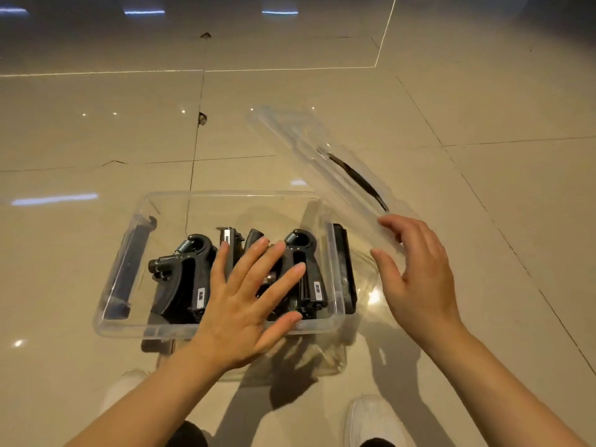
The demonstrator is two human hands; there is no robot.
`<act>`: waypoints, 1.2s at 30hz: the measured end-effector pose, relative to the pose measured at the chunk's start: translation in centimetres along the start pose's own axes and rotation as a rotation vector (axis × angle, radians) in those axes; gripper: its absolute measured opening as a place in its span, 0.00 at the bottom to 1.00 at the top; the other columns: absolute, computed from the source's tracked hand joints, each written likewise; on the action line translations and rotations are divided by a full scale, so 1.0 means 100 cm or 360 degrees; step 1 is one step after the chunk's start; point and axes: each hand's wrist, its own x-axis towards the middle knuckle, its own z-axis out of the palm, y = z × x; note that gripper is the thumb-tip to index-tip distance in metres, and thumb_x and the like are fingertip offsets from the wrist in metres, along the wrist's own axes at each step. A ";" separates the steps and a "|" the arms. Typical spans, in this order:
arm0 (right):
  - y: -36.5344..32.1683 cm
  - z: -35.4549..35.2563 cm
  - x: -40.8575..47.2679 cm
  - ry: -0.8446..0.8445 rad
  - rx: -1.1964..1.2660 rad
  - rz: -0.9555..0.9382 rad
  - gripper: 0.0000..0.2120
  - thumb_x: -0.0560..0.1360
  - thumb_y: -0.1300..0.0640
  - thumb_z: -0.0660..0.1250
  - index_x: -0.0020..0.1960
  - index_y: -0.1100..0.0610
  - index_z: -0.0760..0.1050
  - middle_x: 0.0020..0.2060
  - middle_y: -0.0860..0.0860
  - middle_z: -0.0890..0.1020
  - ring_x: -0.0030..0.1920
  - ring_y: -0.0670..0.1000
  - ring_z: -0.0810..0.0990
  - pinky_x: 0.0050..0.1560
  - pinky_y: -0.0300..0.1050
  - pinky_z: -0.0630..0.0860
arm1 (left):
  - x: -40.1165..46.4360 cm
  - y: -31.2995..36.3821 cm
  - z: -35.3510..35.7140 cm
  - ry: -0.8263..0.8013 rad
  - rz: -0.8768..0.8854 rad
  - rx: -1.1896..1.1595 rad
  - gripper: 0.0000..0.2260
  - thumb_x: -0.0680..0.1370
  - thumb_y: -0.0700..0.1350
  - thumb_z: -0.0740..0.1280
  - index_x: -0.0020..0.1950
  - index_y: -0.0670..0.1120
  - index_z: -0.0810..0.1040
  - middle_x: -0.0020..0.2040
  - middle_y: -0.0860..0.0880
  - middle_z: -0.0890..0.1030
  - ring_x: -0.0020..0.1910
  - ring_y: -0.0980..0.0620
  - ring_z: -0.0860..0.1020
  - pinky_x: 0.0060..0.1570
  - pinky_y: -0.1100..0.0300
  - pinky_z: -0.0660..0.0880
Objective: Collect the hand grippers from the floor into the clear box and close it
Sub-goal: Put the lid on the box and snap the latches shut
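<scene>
Hands spread, holding nothing, above clear box on glossy beige floor tiles, lid alongside.

Box mouth open; its left part is free down to the bottom. Grippers fill the centre and right, under the spread left hand. Lid slants above the box's right edge, blocking entry there. Floor beyond lies bare.

Single head-worn wide-angle cam, looking fwd and steeply down at tiled floor. Close range: clear box at frame centre, both forearms entering from bottom edge, white shoe at bottom right.
</scene>
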 end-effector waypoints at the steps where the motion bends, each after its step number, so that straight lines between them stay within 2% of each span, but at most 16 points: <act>1: -0.005 0.008 -0.001 -0.0034 -0.0082 -0.0149 0.16 0.73 0.59 0.64 0.61 0.54 0.73 0.55 0.48 0.77 0.56 0.50 0.73 0.55 0.44 0.66 | -0.001 -0.006 -0.004 0.0099 -0.0016 0.0050 0.26 0.78 0.59 0.55 0.74 0.52 0.59 0.75 0.47 0.58 0.75 0.47 0.54 0.67 0.31 0.50; 3: -0.013 0.026 -0.009 -0.0153 -0.0183 -0.0435 0.16 0.72 0.59 0.64 0.59 0.55 0.74 0.54 0.51 0.79 0.55 0.51 0.74 0.54 0.44 0.64 | -0.006 -0.023 -0.017 0.0230 -0.0083 0.0203 0.25 0.78 0.58 0.56 0.74 0.53 0.59 0.76 0.48 0.56 0.76 0.48 0.52 0.67 0.33 0.48; 5: -0.022 0.043 -0.022 -0.0265 -0.0247 -0.0711 0.17 0.70 0.61 0.65 0.59 0.55 0.74 0.53 0.53 0.79 0.53 0.52 0.74 0.53 0.47 0.64 | -0.018 -0.045 -0.034 0.0226 -0.0235 0.0342 0.25 0.79 0.58 0.55 0.74 0.52 0.59 0.74 0.46 0.59 0.76 0.48 0.52 0.67 0.33 0.47; 8: -0.034 0.066 -0.040 -0.0446 -0.0268 -0.1045 0.20 0.68 0.65 0.67 0.59 0.55 0.72 0.52 0.54 0.79 0.52 0.53 0.75 0.51 0.49 0.65 | -0.046 -0.066 -0.054 -0.0091 -0.0496 0.0482 0.24 0.80 0.59 0.51 0.74 0.51 0.60 0.74 0.45 0.61 0.75 0.45 0.55 0.68 0.31 0.47; 11: -0.037 0.081 -0.051 -0.0577 -0.0323 -0.1184 0.23 0.66 0.68 0.68 0.59 0.55 0.71 0.51 0.53 0.79 0.49 0.53 0.74 0.50 0.49 0.66 | -0.078 -0.069 -0.060 -0.0500 -0.0756 0.0371 0.26 0.80 0.61 0.44 0.73 0.51 0.62 0.74 0.45 0.64 0.73 0.45 0.60 0.67 0.32 0.51; 13: -0.034 0.085 -0.056 -0.0644 -0.0313 -0.1145 0.27 0.63 0.68 0.71 0.60 0.55 0.71 0.51 0.53 0.79 0.48 0.53 0.73 0.49 0.48 0.65 | -0.087 -0.069 -0.060 -0.0700 -0.0799 0.0322 0.28 0.80 0.63 0.43 0.74 0.52 0.62 0.74 0.46 0.64 0.72 0.45 0.62 0.67 0.34 0.55; 16: -0.028 0.087 -0.061 -0.0710 -0.0297 -0.1098 0.31 0.62 0.68 0.73 0.63 0.56 0.70 0.53 0.55 0.78 0.48 0.55 0.73 0.49 0.47 0.65 | -0.085 -0.073 -0.061 -0.0807 -0.0773 0.0306 0.30 0.77 0.67 0.43 0.74 0.54 0.61 0.74 0.47 0.64 0.72 0.44 0.63 0.68 0.36 0.55; 18: -0.029 0.087 -0.060 -0.0702 -0.0253 -0.1091 0.25 0.67 0.65 0.70 0.63 0.56 0.70 0.54 0.55 0.78 0.49 0.55 0.74 0.49 0.48 0.66 | -0.083 -0.072 -0.060 -0.0819 -0.0766 0.0300 0.31 0.76 0.69 0.43 0.74 0.55 0.61 0.74 0.46 0.64 0.72 0.43 0.64 0.67 0.36 0.55; 21: -0.032 0.080 -0.051 -0.0631 -0.0183 -0.1072 0.14 0.76 0.54 0.64 0.60 0.55 0.74 0.54 0.55 0.78 0.51 0.55 0.75 0.50 0.49 0.67 | -0.082 -0.070 -0.061 -0.0819 -0.0821 0.0244 0.32 0.76 0.70 0.43 0.74 0.55 0.62 0.73 0.47 0.65 0.72 0.44 0.63 0.67 0.36 0.55; 24: -0.023 0.074 -0.030 -0.0456 -0.0271 -0.0807 0.19 0.77 0.47 0.61 0.62 0.56 0.77 0.61 0.57 0.76 0.60 0.57 0.73 0.56 0.52 0.67 | -0.068 -0.066 -0.061 -0.0715 -0.0845 0.0146 0.33 0.75 0.71 0.43 0.74 0.55 0.63 0.74 0.48 0.64 0.74 0.46 0.60 0.67 0.35 0.55; 27: -0.003 0.073 -0.011 -0.0529 -0.0426 -0.0323 0.27 0.76 0.39 0.55 0.71 0.50 0.66 0.71 0.53 0.66 0.71 0.55 0.63 0.67 0.56 0.63 | -0.026 -0.055 -0.047 -0.0670 -0.0588 0.0087 0.33 0.75 0.71 0.44 0.75 0.56 0.60 0.77 0.50 0.57 0.76 0.47 0.54 0.69 0.34 0.48; 29: 0.005 0.075 -0.011 -0.0671 -0.0204 -0.0018 0.31 0.74 0.35 0.50 0.75 0.45 0.57 0.76 0.45 0.55 0.75 0.45 0.53 0.73 0.49 0.55 | 0.002 -0.041 -0.028 -0.0740 -0.0458 0.0020 0.34 0.74 0.72 0.43 0.75 0.59 0.57 0.77 0.51 0.54 0.76 0.48 0.50 0.68 0.33 0.43; 31: 0.008 0.079 -0.016 -0.0720 0.0041 0.0086 0.30 0.74 0.35 0.46 0.74 0.40 0.50 0.75 0.38 0.48 0.73 0.33 0.46 0.73 0.41 0.50 | 0.015 -0.029 -0.009 -0.0858 -0.0424 0.0002 0.35 0.71 0.74 0.40 0.76 0.62 0.50 0.78 0.53 0.50 0.77 0.49 0.46 0.67 0.31 0.39; 32: 0.008 0.079 -0.017 -0.0723 0.0086 0.0093 0.28 0.74 0.36 0.45 0.73 0.38 0.47 0.74 0.36 0.46 0.72 0.32 0.45 0.74 0.42 0.49 | 0.015 -0.026 0.000 -0.0897 -0.0424 0.0032 0.36 0.70 0.76 0.39 0.75 0.63 0.47 0.78 0.54 0.47 0.77 0.50 0.44 0.67 0.31 0.38; 34: 0.011 0.080 -0.018 -0.0716 0.0107 0.0097 0.27 0.75 0.37 0.44 0.73 0.38 0.45 0.74 0.35 0.46 0.74 0.36 0.46 0.75 0.49 0.49 | 0.013 -0.026 0.008 -0.0928 -0.0429 0.0078 0.35 0.70 0.76 0.40 0.74 0.65 0.42 0.77 0.56 0.42 0.76 0.52 0.41 0.67 0.32 0.36; 36: 0.013 0.079 -0.021 -0.0615 0.0107 0.0196 0.28 0.76 0.36 0.46 0.74 0.39 0.45 0.75 0.39 0.49 0.75 0.41 0.47 0.75 0.51 0.50 | 0.013 -0.028 0.006 -0.0944 -0.0435 0.0065 0.35 0.70 0.77 0.40 0.74 0.66 0.40 0.76 0.57 0.40 0.76 0.53 0.39 0.67 0.33 0.35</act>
